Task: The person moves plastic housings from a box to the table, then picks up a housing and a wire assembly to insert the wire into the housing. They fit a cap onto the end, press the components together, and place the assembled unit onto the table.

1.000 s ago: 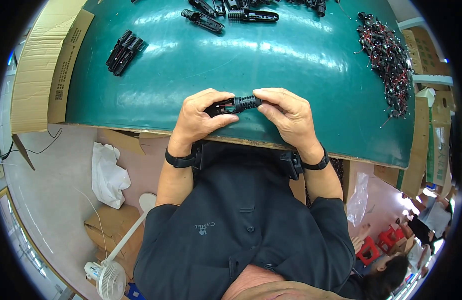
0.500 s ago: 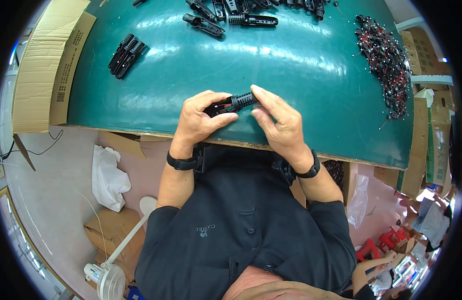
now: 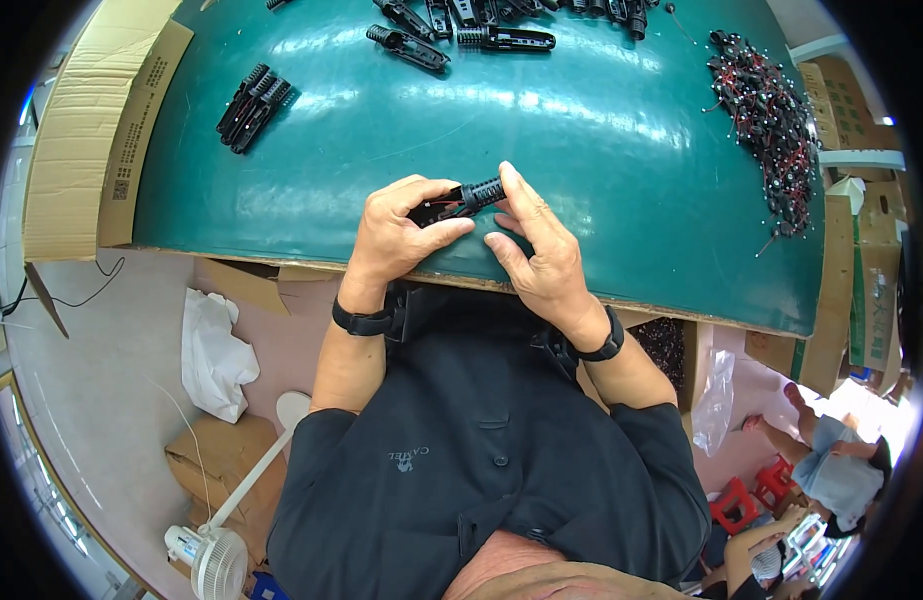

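You hold a small black plastic part (image 3: 459, 201) with both hands, just above the near edge of the green table (image 3: 601, 170). Your left hand (image 3: 401, 235) is closed around its left end, thumb under and fingers curled over, so the part is kept steady. Your right hand (image 3: 536, 250) touches the ribbed right end only with the fingertips, the other fingers spread loosely (it looks more like pressing or guiding than a full grasp). I judge you keep it close to your body because fine work is easier there.

Most of the part is hidden inside your left hand, so its full shape I cannot tell; a little red shows near it, perhaps a wire.

A small group of similar black pieces (image 3: 253, 105) lies at the far left of the table, and more black pieces (image 3: 501, 38) lie along the far edge, partly cut off by the picture rim. The heap of red-and-black wired pieces (image 3: 766, 115) at the right is too tangled to make out singly.
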### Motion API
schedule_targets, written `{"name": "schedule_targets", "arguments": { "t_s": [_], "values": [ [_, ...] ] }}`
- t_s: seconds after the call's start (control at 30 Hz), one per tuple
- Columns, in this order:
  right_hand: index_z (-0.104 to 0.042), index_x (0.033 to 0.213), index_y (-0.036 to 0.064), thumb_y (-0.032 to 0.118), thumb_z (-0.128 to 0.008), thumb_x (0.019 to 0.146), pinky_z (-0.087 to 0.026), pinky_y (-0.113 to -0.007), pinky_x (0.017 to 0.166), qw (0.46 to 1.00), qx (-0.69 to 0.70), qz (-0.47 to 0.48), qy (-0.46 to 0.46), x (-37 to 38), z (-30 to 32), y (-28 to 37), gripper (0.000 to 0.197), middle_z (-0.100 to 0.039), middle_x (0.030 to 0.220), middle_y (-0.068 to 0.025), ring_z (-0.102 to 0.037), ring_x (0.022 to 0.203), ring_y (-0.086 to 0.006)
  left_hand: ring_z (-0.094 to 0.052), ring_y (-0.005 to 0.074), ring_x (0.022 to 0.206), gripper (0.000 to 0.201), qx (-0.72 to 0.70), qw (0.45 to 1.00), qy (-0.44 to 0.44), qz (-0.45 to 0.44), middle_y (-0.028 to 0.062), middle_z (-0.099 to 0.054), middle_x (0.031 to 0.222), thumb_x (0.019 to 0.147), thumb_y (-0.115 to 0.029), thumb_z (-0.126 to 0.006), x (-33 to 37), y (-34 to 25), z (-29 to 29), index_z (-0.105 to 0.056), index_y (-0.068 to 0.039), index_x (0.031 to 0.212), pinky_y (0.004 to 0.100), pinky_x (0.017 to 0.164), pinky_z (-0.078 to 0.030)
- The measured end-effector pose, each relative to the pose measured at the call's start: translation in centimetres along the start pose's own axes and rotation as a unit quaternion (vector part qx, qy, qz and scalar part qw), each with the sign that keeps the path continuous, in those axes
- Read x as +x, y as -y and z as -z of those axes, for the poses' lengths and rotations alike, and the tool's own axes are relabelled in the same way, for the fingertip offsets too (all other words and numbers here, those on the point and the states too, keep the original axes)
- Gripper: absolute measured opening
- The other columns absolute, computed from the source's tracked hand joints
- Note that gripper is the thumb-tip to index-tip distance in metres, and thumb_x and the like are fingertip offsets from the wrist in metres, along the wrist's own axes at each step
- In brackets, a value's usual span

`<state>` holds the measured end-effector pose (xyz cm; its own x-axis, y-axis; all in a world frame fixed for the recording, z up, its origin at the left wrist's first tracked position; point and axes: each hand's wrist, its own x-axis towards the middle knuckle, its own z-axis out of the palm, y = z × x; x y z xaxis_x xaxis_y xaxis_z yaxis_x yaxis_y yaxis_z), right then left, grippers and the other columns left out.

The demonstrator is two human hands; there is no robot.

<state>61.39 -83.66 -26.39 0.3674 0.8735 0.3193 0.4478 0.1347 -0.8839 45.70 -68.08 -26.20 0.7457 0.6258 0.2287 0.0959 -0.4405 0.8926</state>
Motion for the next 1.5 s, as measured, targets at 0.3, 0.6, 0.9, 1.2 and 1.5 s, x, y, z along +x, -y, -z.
{"name": "schedule_targets", "arguments": {
  "t_s": [0.3, 0.6, 0.9, 1.2, 1.5],
  "values": [
    [-0.051, 0.153, 0.0019, 0.003, -0.077, 0.091, -0.054, -0.039, 0.107, 0.999, -0.028, -0.024, -0.012, -0.9, 2.3, -0.3, 0.067, -0.056, 0.151, -0.0198, -0.065, 0.128, -0.0308, -0.069, 0.0264, 0.091, 0.042, 0.228, 0.971, 0.044, -0.052, 0.0117, -0.069, 0.101, 0.075, -0.003, -0.085, 1.1, -3.6, 5.2, -0.074, 0.000, 0.116, 0.0366, 0.077, -0.055],
    [-0.064, 0.139, -0.0005, 0.008, -0.078, 0.091, -0.053, -0.038, 0.105, 0.998, -0.063, -0.006, 0.008, -1.1, 3.0, -0.5, 0.050, -0.069, 0.133, -0.0197, -0.068, 0.123, -0.0318, -0.067, 0.0371, 0.093, 0.019, 0.537, 0.773, 0.332, -0.066, 0.0165, -0.063, 0.096, 0.076, -0.002, -0.079, 9.2, -7.5, 7.9, -0.067, 0.001, 0.091, 0.0463, 0.079, -0.056],
    [-0.067, 0.134, 0.0003, 0.008, -0.078, 0.090, -0.054, -0.038, 0.103, 0.999, -0.033, -0.008, -0.002, -0.6, 2.9, -0.8, 0.046, -0.071, 0.129, -0.0189, -0.069, 0.119, -0.0318, -0.068, 0.0367, 0.092, 0.024, 0.537, 0.764, 0.353, -0.064, 0.0153, -0.063, 0.097, 0.075, -0.004, -0.082, 10.0, -6.6, 7.9, -0.066, 0.000, 0.092, 0.0459, 0.080, -0.057],
    [-0.068, 0.132, -0.0004, 0.006, -0.078, 0.089, -0.054, -0.038, 0.101, 0.999, -0.031, 0.004, -0.007, -1.0, 3.2, -0.5, 0.045, -0.072, 0.127, -0.0186, -0.070, 0.117, -0.0320, -0.068, 0.0324, 0.090, 0.033, 0.392, 0.915, 0.092, -0.019, 0.0120, -0.066, 0.098, 0.077, -0.015, -0.088, 4.8, -1.4, 13.8, -0.071, -0.003, 0.103, 0.0438, 0.080, -0.056],
    [-0.068, 0.131, 0.0007, 0.010, -0.078, 0.088, -0.054, -0.040, 0.100, 0.994, -0.084, 0.033, 0.066, 0.2, 3.5, 0.9, 0.045, -0.071, 0.125, -0.0189, -0.070, 0.113, -0.0342, -0.066, 0.0300, 0.097, 0.037, 0.522, 0.843, -0.127, 0.039, 0.0093, -0.069, 0.101, 0.077, -0.019, -0.089, 3.2, 6.1, 17.7, -0.072, -0.008, 0.108, 0.0398, 0.086, -0.055]
  ]
}}
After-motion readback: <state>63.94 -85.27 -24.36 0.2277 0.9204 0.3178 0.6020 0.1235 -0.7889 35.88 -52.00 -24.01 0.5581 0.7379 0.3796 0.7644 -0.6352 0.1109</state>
